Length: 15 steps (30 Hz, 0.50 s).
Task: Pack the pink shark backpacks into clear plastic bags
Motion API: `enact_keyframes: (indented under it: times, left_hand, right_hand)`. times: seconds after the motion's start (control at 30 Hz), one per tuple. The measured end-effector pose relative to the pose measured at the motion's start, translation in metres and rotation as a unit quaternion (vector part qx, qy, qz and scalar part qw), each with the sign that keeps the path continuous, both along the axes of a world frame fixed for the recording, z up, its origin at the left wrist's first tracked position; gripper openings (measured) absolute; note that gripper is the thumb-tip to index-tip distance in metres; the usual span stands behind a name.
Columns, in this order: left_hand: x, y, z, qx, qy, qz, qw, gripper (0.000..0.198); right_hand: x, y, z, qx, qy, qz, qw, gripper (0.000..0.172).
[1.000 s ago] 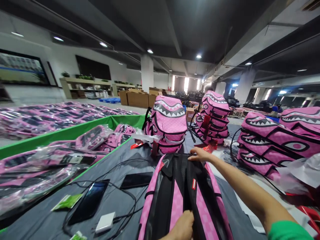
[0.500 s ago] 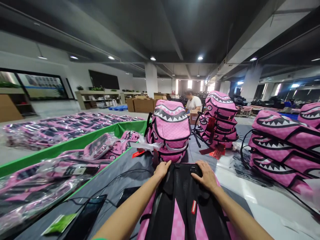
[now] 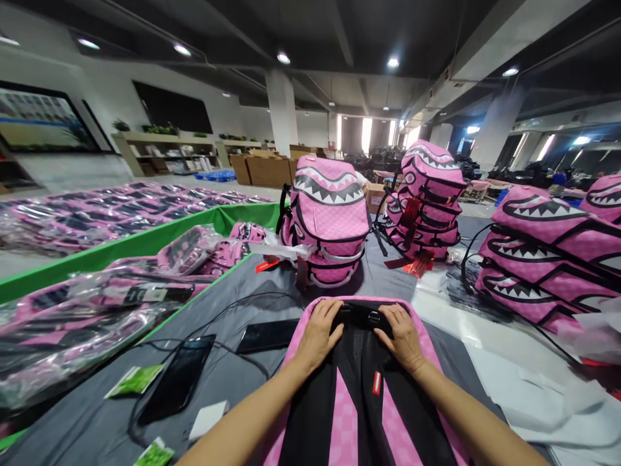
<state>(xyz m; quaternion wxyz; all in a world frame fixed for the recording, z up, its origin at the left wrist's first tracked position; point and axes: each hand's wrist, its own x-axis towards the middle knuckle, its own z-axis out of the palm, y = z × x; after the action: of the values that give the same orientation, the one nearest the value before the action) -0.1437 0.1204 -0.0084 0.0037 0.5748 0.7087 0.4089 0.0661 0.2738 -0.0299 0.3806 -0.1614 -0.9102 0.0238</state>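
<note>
1 backpack (image 3: 361, 388), under the fingers | left hand (image 3: 317, 333), right hand (image 3: 402, 335): fingers bent on its top end, cannot tell if gripping | 2 phones (image 3: 180, 380), 2 green packets (image 3: 136, 380): left of left fingers

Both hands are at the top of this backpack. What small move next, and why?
I'd probably slide both hands down to flatten the straps: the left hand and right hand are at either side of the top end, and the backpack lies with its straps facing up.
</note>
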Motion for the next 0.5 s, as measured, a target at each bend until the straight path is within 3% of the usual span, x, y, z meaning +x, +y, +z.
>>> enact_keyframes:
  times: [0.1,0.2,0.3,0.37,0.5]
  left_hand:
    - [0.012,-0.024,-0.021,0.004,0.106,-0.016,0.994,0.044]
    - [0.012,-0.025,-0.021,-0.079,0.133,-0.037,0.987,0.044]
    - [0.002,0.007,-0.014,-0.185,0.094,-0.046,0.977,0.047]
    - [-0.006,0.037,-0.011,-0.212,0.072,-0.027,0.974,0.047]
    - [-0.019,0.077,-0.005,-0.237,0.043,0.014,0.971,0.048]
  right_hand:
    - [0.020,-0.016,0.002,-0.031,-0.070,0.006,0.997,0.033]
    - [0.022,-0.010,0.016,-0.089,-0.163,0.003,0.983,0.034]
    - [-0.002,0.012,0.030,-0.122,-0.282,-0.033,0.951,0.039]
    - [-0.025,0.024,0.033,-0.117,-0.336,-0.090,0.930,0.048]
    - [-0.051,0.033,0.025,-0.067,-0.336,-0.163,0.925,0.066]
